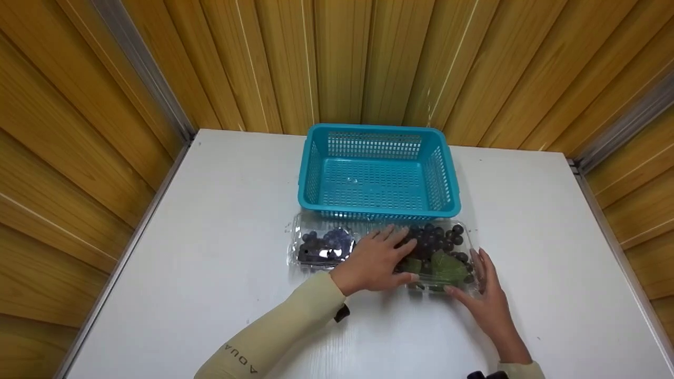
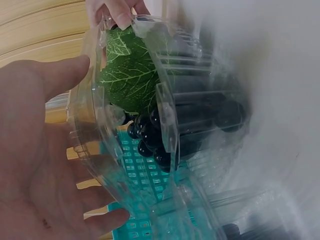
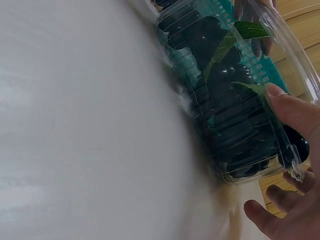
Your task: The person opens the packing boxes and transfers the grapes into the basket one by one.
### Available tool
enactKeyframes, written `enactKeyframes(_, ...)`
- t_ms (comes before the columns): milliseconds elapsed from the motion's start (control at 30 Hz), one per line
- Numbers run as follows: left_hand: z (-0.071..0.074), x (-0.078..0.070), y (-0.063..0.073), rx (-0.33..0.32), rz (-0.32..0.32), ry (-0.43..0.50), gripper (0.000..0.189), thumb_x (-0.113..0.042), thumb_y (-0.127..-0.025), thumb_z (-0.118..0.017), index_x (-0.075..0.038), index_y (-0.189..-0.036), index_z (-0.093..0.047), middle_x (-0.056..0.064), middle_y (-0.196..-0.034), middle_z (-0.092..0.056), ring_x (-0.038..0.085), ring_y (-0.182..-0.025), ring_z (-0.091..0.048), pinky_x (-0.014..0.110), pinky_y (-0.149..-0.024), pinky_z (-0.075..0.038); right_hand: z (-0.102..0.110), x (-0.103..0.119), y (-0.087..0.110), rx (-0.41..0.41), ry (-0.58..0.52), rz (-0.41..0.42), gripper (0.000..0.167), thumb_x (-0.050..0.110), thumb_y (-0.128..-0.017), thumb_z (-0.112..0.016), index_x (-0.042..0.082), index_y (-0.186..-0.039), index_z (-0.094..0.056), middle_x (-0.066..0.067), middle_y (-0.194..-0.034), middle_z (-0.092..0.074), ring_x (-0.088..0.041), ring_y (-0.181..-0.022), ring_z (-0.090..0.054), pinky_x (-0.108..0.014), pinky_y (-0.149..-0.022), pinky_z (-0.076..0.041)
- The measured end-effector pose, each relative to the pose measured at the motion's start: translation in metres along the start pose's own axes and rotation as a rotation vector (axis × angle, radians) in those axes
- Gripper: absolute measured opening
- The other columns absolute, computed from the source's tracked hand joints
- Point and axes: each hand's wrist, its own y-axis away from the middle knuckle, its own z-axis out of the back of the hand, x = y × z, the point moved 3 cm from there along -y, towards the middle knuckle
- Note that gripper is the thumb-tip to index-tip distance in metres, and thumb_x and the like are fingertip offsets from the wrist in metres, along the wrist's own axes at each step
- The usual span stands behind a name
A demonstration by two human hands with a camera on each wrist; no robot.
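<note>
Just in front of the blue basket (image 1: 379, 212), the clear box (image 2: 167, 120) of dark grapes (image 1: 432, 237) probably handles light, flimsy and slippery, best held by its rim to avoid bruising. The left hand (image 1: 376, 260) lies outstretched across it; the right hand (image 1: 488, 302) is loosely open at one corner; a leaf (image 1: 447, 267) hides some grapes

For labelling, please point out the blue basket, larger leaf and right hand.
Blue basket (image 1: 371, 181), head view: mesh floor.
Larger leaf (image 1: 447, 267), head view: its middle.
Right hand (image 1: 491, 304), head view: back of the hand.
</note>
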Motion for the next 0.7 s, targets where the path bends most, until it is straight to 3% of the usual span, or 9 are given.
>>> enactKeyframes(433, 0.010, 0.004, -0.003, 0.037, -0.007, 0.058, 0.072, -0.069, -0.094, -0.033, -0.028, -0.153, -0.028, -0.001, -0.160, -0.027, 0.026, -0.149, -0.023, 0.044, -0.119, -0.024, 0.001, -0.003, 0.001, 0.032, -0.046, -0.004, 0.108, 0.033, -0.080, -0.078, 0.042, -0.153, 0.002, 0.002, -0.164, -0.005, -0.035, -0.150, -0.007, -0.059, -0.117, -0.013)
enactKeyframes(700, 0.015, 0.010, -0.008, 0.074, -0.003, 0.095, 0.073, -0.070, -0.093, -0.031, -0.029, -0.153, -0.027, -0.003, -0.160, -0.026, 0.026, -0.150, -0.021, 0.044, -0.120, -0.022, 0.002, -0.003, 0.003, 0.060, -0.058, -0.017, 0.110, 0.034, -0.082, -0.077, 0.031, -0.155, 0.005, 0.001, -0.164, -0.004, -0.036, -0.150, -0.004, -0.061, -0.117, -0.011)
